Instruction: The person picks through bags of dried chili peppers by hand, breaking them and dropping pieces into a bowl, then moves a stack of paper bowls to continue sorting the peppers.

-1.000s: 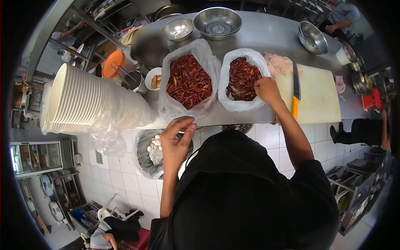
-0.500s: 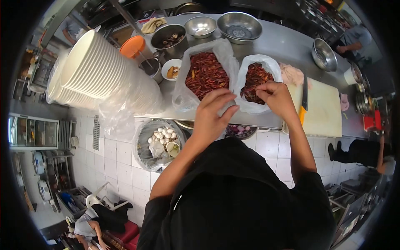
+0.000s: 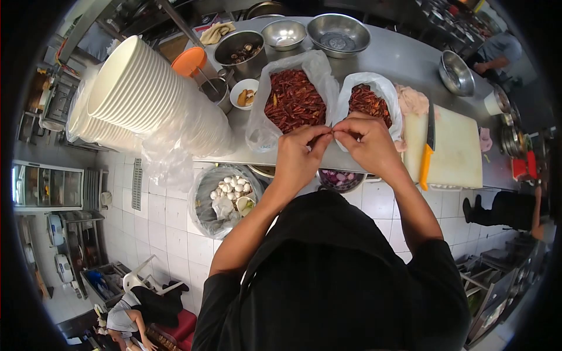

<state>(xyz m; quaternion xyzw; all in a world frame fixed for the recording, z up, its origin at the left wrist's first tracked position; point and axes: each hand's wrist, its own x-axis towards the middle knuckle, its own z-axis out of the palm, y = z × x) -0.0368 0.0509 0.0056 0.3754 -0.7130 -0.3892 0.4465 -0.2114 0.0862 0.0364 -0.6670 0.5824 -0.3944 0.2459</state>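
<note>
In front of the two bags, my left hand (image 3: 300, 153) and my right hand (image 3: 370, 140) meet fingertip to fingertip. Both are closed in a pinch, and whatever lies between the fingers is too small to make out. Behind my left hand sits a large clear plastic bag (image 3: 256, 131) full of dried red chilies (image 3: 294, 100). A smaller white plastic bag (image 3: 386, 88), partly covered by my right hand, holds more dried chilies (image 3: 367, 100), darker in tone.
A knife (image 3: 428, 155) with a yellow handle lies on the white cutting board (image 3: 459, 146) at right. Stacked white tubs (image 3: 137, 93) lean at left beside a pot (image 3: 240, 55). Steel bowls (image 3: 338, 35) stand behind. Below is a lined bin (image 3: 202, 205) with mushrooms. Co-workers (image 3: 497, 52) are nearby.
My right hand has come out of the smaller bag and moved left. My left hand's fingers have closed, and the fingertips of both hands now touch.
</note>
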